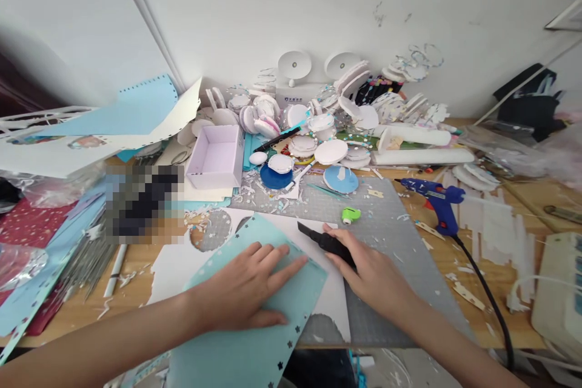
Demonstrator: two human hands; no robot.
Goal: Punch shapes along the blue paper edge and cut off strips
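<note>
My left hand (257, 285) lies flat with spread fingers on a light teal sheet (240, 351), which has small flower-shaped holes punched along its edges. The front part of this sheet hangs past the table edge. Beneath it is a white sheet (334, 291) with round pieces cut out. In my right hand (373, 270) is a black utility knife (334, 247), its dark blade pointing up and left just above the white sheet, to the right of the teal one. Whether the blade touches the paper I cannot tell. Both sheets rest on a grey cutting mat (391, 309).
A blue glue gun (439, 197) with a black cord lies at the right. Behind the mat are a lilac open box (216, 157), a green punch (350, 214), a blue disc (341, 179) and piled white discs. Thin wire stems (88, 260) and stacked coloured sheets lie left.
</note>
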